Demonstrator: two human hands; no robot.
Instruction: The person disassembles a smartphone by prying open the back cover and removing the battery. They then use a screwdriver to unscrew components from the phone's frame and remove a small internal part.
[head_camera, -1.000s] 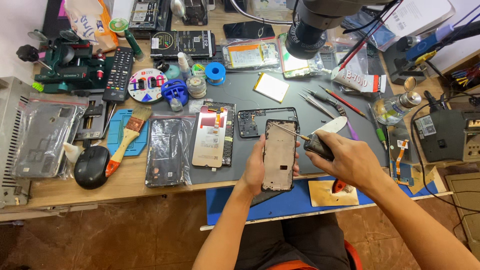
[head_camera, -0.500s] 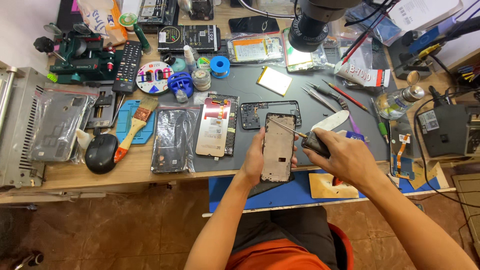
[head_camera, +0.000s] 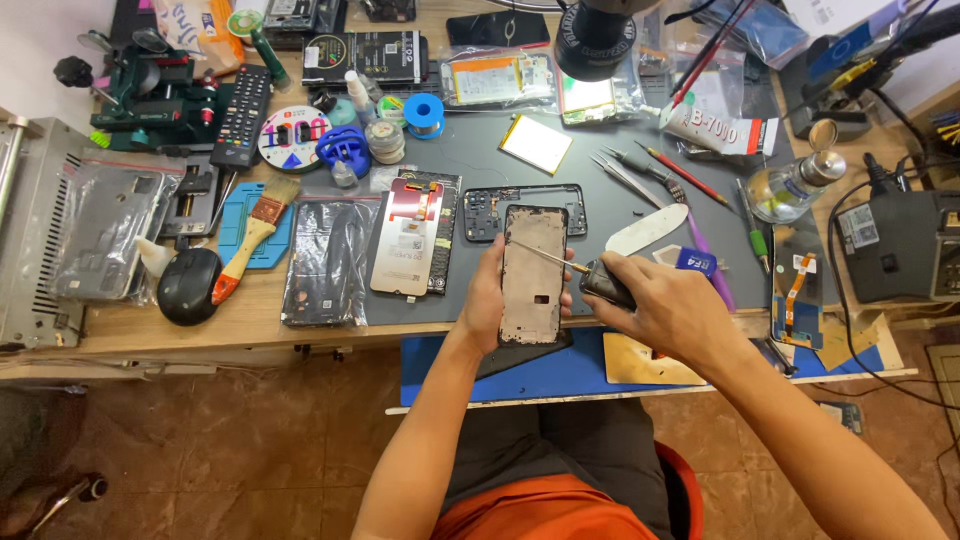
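Cluttered repair bench (head_camera: 120, 325) with a dark grey work mat over it, seen from straight above, parts and tools everywhere. Left hand (head_camera: 487, 295) is wrapped around the left edge of a phone frame (head_camera: 533, 275), holding it tilted up off the mat near the front edge. Right hand (head_camera: 668, 305) is closed around a black-handled screwdriver (head_camera: 590, 277), whose thin tip lies across the upper part of the frame's open back. So the phone's already opened up and stripped: the frame looks bare inside, and I'd guess it's mid-teardown or mid-clean, with reassembly yet to come. Just left of it lies a flat display panel (head_camera: 405, 238) face down, and beyond sits a separate black midframe (head_camera: 480, 212). Tweezers (head_camera: 628, 180) and a white pry tool (head_camera: 646, 230) wait to the right, untouched. Glue tube (head_camera: 716, 130) is further back, brush (head_camera: 250, 238) way off left.
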